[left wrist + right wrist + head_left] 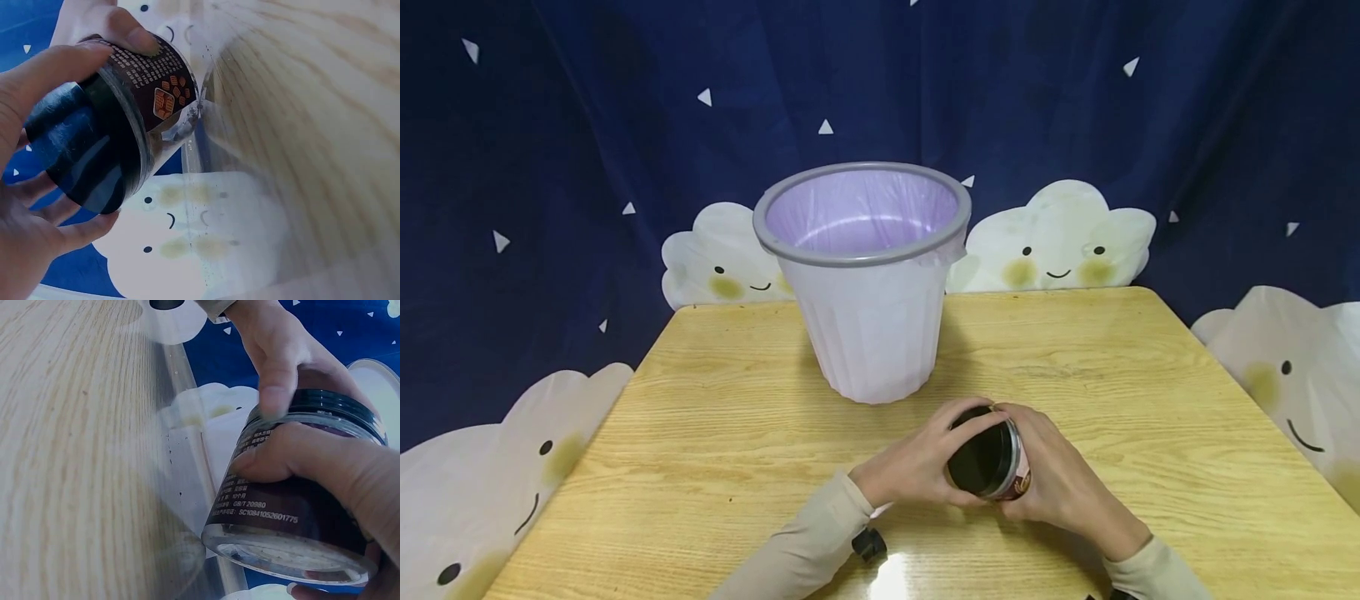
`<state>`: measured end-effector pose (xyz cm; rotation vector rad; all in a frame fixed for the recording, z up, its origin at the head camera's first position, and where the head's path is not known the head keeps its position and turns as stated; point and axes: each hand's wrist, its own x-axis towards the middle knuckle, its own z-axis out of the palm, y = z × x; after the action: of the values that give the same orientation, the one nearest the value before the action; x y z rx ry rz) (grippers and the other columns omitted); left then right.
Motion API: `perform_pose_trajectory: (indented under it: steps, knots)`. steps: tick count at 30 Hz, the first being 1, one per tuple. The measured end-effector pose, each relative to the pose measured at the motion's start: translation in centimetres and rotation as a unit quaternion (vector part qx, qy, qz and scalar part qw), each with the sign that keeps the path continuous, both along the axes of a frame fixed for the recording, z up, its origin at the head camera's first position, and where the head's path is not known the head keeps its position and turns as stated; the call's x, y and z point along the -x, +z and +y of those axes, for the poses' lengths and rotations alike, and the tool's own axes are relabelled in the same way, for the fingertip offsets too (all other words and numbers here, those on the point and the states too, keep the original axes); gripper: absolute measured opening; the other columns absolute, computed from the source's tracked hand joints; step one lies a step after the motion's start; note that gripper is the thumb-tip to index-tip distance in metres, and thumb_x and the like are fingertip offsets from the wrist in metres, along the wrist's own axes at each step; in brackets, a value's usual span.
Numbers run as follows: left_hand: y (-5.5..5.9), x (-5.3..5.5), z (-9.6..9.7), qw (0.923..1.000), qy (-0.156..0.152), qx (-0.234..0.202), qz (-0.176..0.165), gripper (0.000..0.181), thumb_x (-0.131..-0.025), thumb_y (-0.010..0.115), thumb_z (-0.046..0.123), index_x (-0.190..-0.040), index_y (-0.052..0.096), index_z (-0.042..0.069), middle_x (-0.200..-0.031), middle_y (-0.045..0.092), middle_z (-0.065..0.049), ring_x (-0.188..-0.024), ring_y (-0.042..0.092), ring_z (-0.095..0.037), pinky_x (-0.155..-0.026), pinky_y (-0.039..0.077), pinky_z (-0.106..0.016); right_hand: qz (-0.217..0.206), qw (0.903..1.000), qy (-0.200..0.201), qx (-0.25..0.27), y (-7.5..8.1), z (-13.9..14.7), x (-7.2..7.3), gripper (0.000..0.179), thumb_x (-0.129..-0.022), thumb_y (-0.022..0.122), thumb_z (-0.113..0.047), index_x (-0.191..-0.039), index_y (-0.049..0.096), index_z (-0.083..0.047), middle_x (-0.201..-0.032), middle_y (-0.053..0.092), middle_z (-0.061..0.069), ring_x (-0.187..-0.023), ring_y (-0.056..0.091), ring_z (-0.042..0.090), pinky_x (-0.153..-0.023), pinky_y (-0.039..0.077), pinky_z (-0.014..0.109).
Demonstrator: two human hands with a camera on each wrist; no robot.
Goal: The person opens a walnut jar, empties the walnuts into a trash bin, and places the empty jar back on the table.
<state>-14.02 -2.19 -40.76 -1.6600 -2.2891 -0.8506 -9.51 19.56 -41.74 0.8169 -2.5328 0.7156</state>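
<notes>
A clear jar (287, 500) with a dark printed label and a black lid (977, 458) is held tilted by both hands, low over the near right part of the table. Its bottom edge seems to touch the tabletop. The left hand (925, 462) grips round the lid, thumb and fingers spread on its rim. Round the labelled body curls the right hand (1063, 483). Small biscuit pictures (165, 103) show on the label in the left wrist view. Most of the jar's inside is hidden by the label, so its contents cannot be told.
A white bin (876, 333) with a grey rim and a purple liner (865, 208) stands on the wooden table (700, 433), beyond the hands. Behind and beside the table hangs a dark blue curtain (647, 108) with white clouds. Dark straps or devices sit at the wrists.
</notes>
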Motion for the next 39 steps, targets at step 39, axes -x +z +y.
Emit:
perform_pose_trajectory:
  steps: [39]
  knots:
    - [0.01, -0.29, -0.1, 0.9994, 0.032, 0.007, -0.012, 0.11, -0.066, 0.088, 0.041, -0.151, 0.025, 0.014, -0.145, 0.03, -0.014, -0.133, 0.034, -0.021, -0.107, 0.035, -0.027, -0.017, 0.9998, 0.002, 0.005, -0.05, -0.07, 0.03, 0.108, -0.041, 0.091, -0.023, -0.135, 0.044, -0.003, -0.128, 0.052, 0.008, -0.118, 0.048, 0.027, -0.093, 0.045, 0.049]
